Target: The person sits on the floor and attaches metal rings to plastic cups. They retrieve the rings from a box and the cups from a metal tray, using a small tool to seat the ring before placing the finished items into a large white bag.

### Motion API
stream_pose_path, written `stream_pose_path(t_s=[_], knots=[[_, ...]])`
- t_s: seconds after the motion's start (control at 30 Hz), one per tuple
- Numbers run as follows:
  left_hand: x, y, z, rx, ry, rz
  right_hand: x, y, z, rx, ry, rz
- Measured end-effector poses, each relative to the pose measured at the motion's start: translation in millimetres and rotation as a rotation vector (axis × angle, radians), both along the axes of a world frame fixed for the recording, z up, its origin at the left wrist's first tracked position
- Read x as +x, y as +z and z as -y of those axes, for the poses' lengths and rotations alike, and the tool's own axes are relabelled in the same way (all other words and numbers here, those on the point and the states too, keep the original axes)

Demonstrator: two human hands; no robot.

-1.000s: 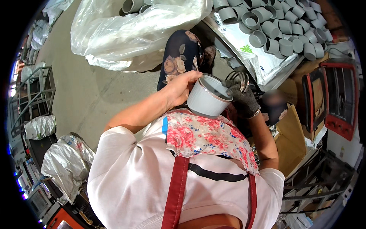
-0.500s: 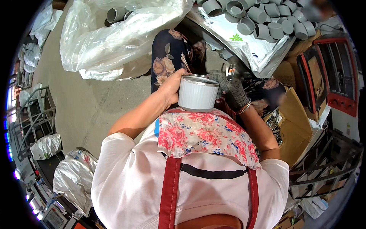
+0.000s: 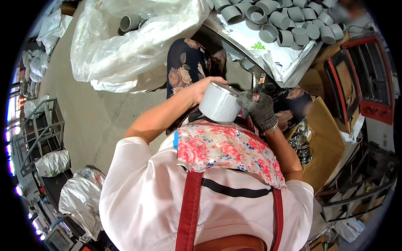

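My bare left hand (image 3: 205, 88) curls around the far left side of a light grey, cylindrical pipe fitting (image 3: 218, 106) above my lap. A shiny metal band runs around the fitting's upper rim, and the piece leans to the right. On its other side, my right hand (image 3: 261, 113), in a dark grey knit glove, is closed around a small two-pronged metal tool (image 3: 258, 85). The prongs point up and away from me. Gloved fingertips meet the fitting's right edge. The tool's lower part is hidden in the glove.
Similar grey fittings (image 3: 289, 38) are heaped on a white-sheeted table at the far right. A clear plastic bag (image 3: 113, 62) with grey fittings lies far left. To my right, metal rings (image 3: 305, 148) fill part of a cardboard box (image 3: 328, 146), near a red-framed appliance (image 3: 372, 111).
The fitting has tilted and turned to the right in my left hand. My right hand has shifted slightly nearer to me, and the tool's prongs now stand more upright.
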State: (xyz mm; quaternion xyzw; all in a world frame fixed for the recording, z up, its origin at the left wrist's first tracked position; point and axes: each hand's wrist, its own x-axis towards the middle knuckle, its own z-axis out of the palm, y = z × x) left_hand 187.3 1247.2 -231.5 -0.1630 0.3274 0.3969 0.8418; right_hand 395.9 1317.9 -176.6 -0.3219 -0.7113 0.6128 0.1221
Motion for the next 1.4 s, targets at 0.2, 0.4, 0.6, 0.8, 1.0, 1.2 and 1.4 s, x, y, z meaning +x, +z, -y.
stream_pose_path(t_s=[0.2, 0.4, 0.6, 0.8, 1.0, 1.2, 1.4], knots=[[12, -10, -40, 0.131, -0.141, -0.052, 15, 20, 12, 0.217, -0.086, -0.039], [22, -10, -57, 0.231, -0.195, -0.149, 27, 19, 12, 0.160, -0.119, -0.005], [23, -9, -47, 0.224, 0.009, -0.259, 40, -6, 3, 0.105, -0.184, -0.090], [38, 9, -5, 0.092, 0.314, -0.533, 43, -39, -9, 1.072, -0.008, -0.152], [27, 6, 16, -0.009, 0.225, -0.609, 19, -78, -7, -0.412, -0.032, -0.263], [26, -2, 18, -0.059, 0.169, -0.632, 13, -98, -22, -0.650, -0.007, -0.030], [25, -4, 19, -0.116, 0.149, -0.636, 6, -92, -25, -0.194, 0.368, 0.038]])
